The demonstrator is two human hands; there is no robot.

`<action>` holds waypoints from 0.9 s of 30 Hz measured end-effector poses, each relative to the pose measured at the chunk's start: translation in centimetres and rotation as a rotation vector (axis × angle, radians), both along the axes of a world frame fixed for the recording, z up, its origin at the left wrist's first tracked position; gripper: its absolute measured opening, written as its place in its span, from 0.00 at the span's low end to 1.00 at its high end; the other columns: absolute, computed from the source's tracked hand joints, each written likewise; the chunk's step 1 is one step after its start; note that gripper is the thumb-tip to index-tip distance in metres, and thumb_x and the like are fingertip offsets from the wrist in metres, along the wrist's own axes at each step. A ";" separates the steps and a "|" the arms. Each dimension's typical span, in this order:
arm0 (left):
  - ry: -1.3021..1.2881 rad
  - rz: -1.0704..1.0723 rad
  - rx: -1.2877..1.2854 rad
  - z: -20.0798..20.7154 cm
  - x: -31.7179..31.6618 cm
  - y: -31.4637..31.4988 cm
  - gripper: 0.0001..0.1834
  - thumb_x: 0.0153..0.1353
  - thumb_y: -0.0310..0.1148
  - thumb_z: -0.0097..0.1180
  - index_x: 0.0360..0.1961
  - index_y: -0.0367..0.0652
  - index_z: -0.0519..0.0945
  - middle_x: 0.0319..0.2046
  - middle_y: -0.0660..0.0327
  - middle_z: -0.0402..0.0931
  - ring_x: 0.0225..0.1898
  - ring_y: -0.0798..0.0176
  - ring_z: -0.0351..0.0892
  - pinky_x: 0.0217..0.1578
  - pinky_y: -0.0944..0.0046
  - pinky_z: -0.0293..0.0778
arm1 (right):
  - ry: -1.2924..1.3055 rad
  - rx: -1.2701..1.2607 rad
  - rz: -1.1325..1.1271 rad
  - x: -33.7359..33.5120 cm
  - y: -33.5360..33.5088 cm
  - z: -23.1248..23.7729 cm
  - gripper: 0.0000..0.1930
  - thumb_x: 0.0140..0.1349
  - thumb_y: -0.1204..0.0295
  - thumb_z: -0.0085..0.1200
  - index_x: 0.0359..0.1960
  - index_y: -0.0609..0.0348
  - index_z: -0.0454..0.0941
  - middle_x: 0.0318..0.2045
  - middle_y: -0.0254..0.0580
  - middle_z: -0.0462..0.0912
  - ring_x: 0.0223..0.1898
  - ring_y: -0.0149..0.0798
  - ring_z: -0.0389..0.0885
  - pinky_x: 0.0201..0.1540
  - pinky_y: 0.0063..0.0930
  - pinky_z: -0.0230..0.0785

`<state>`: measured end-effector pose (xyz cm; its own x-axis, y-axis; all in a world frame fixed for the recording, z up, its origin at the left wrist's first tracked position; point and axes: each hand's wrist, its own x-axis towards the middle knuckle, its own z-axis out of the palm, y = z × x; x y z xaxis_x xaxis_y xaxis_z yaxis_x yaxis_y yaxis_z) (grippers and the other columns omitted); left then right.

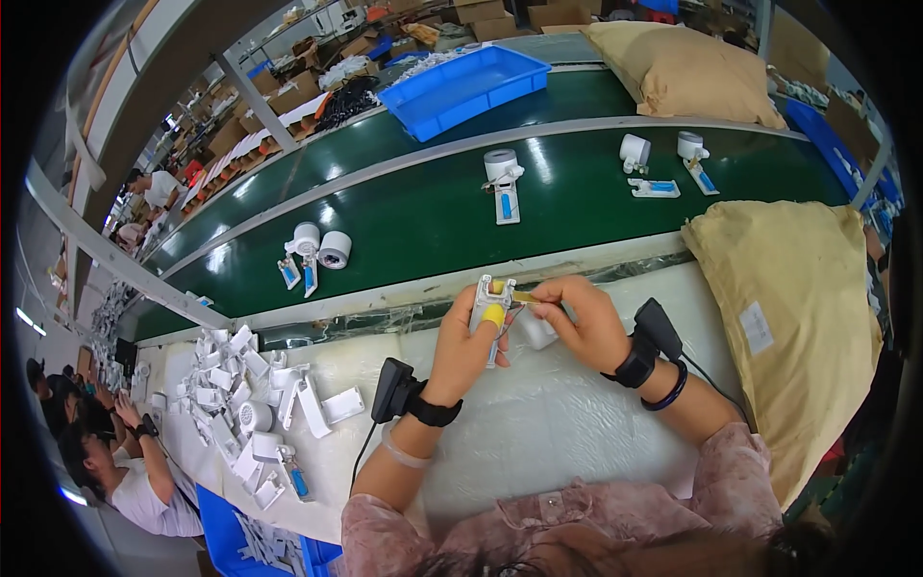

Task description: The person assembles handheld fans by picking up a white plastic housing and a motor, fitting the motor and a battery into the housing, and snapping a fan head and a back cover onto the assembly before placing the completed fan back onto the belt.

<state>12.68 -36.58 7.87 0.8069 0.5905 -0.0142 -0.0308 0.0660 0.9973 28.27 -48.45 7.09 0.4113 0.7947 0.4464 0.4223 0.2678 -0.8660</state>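
Note:
My left hand (pixel 460 348), with yellow covers on its fingertips, is closed around a white plastic housing (pixel 480 300) above the near table. Part of the housing is hidden behind the fingers, and a bit of blue shows at its lower end. My right hand (pixel 588 325) pinches a small yellowish strip (pixel 525 297) against the right side of the housing; what the strip is I cannot make out. Just below the right fingers sits a white rounded part (pixel 538 332), partly covered by the hand. Both wrists wear black straps with box-shaped devices and cables.
White plastic parts (pixel 231 385) lie heaped at the left, above a blue bin (pixel 223 529). Several fan-like assemblies (pixel 501 178) rest on the green belt (pixel 413 226). A blue tray (pixel 466 91) stands farther back. Tan sacks (pixel 788 317) flank the right. Other people (pixel 144 481) work at the left.

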 end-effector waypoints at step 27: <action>-0.049 -0.027 0.239 -1.2 -0.1 -1.9 0.25 0.56 0.21 0.44 0.58 0.37 0.66 0.34 0.59 0.74 0.29 0.70 0.74 0.28 0.69 0.76 | -0.551 0.304 -0.076 0.0 0.1 -0.7 0.11 0.48 0.83 0.63 0.33 0.56 0.79 0.31 0.38 0.81 0.36 0.42 0.79 0.53 0.43 0.69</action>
